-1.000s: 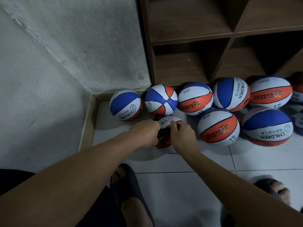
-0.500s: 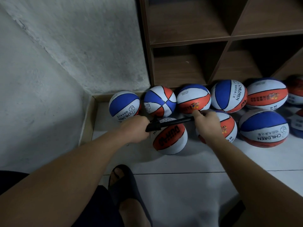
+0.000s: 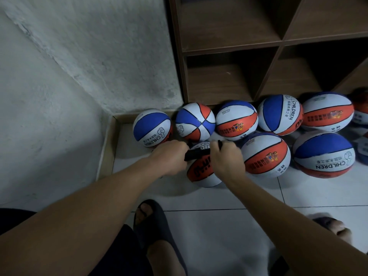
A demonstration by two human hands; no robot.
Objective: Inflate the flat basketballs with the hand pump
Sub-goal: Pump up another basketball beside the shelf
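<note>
A red, white and blue basketball lies on the tiled floor just below my hands. Across its top runs a black hand pump. My left hand grips the pump's barrel at its left end. My right hand grips the pump's handle, pushed in close to the barrel, so only a short black stretch shows between my fists. The needle and the ball's valve are hidden behind my hands.
Several more basketballs crowd the floor against a brown wooden shelf unit behind and to the right. A rough white wall closes the left side. My feet in dark slippers stand on the white tiles below.
Half a second ago my right hand had drawn the handle out to the right; now it has pushed it back in toward my left hand. The ball stays in place.
</note>
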